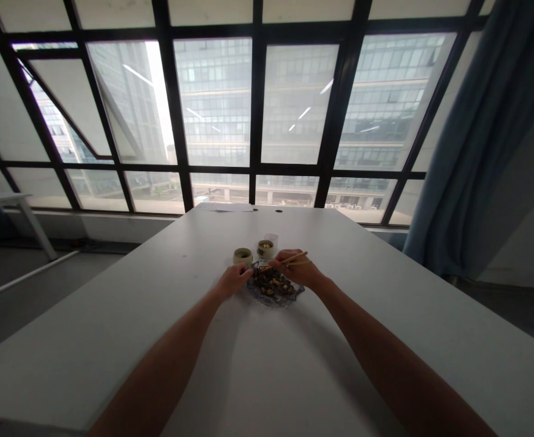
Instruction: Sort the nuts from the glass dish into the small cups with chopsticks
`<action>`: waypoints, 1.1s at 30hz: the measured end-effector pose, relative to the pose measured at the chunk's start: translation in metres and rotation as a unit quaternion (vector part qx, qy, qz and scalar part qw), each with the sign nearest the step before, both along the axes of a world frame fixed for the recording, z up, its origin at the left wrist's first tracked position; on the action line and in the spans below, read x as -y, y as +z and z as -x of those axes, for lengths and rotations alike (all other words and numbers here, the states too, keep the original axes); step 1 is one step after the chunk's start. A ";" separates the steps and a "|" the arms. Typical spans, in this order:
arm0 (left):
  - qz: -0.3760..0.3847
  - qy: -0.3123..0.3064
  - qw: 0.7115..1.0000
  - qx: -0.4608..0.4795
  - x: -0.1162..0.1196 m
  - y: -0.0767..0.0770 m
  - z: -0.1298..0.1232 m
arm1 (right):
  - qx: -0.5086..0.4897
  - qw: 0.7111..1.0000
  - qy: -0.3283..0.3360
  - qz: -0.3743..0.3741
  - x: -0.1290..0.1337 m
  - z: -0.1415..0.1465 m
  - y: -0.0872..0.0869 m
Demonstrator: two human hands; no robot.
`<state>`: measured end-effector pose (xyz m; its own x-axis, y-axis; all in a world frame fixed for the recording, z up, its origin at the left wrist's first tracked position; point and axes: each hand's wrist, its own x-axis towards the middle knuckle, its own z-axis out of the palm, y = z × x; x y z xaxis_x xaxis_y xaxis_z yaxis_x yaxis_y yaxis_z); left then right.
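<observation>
My right hand (294, 266) is closed around a pair of chopsticks (301, 260), with their lower ends over a pile of dark and yellowish pieces (273, 283). This pile lies on a clear, wavy-edged plate (296, 297). My left hand (234, 280) is closed at the plate's left rim and appears to pinch it; the fingertips are small and partly hidden. Just beyond the hands stand two small pale green cups. The left cup (242, 257) looks dark inside, while the right cup (265, 250) has light pieces in it.
A clear plastic container (272, 238) stands behind the right cup. Papers (225, 207) lie at the far end of the long white table (194, 358). Windows rise beyond it, with a blue curtain (467, 139) on the right and another white table (2, 199) at left.
</observation>
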<state>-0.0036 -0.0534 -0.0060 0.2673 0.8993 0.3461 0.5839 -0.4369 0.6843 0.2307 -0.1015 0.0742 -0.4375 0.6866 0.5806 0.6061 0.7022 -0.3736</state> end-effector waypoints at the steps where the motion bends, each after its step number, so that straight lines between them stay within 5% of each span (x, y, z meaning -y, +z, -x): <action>1: -0.002 0.001 1.000 -0.002 0.000 0.000 0.000 | 0.002 1.000 0.003 -0.002 0.000 0.000 0.000; 16: -0.014 0.016 0.999 -0.026 -0.001 0.000 -0.001 | 0.031 0.999 -0.017 -0.004 -0.003 -0.001 -0.005; 21: -0.074 0.117 0.990 -0.016 -0.001 -0.002 -0.003 | -0.015 0.999 -0.039 0.029 -0.006 -0.005 -0.004; 26: -0.183 0.175 0.967 -0.037 -0.011 -0.014 0.003 | -0.088 0.985 -0.122 0.086 -0.016 -0.016 -0.010; 33: -0.151 0.174 0.970 -0.076 -0.028 -0.033 0.012 | -0.138 0.975 -0.155 0.081 -0.015 -0.029 0.005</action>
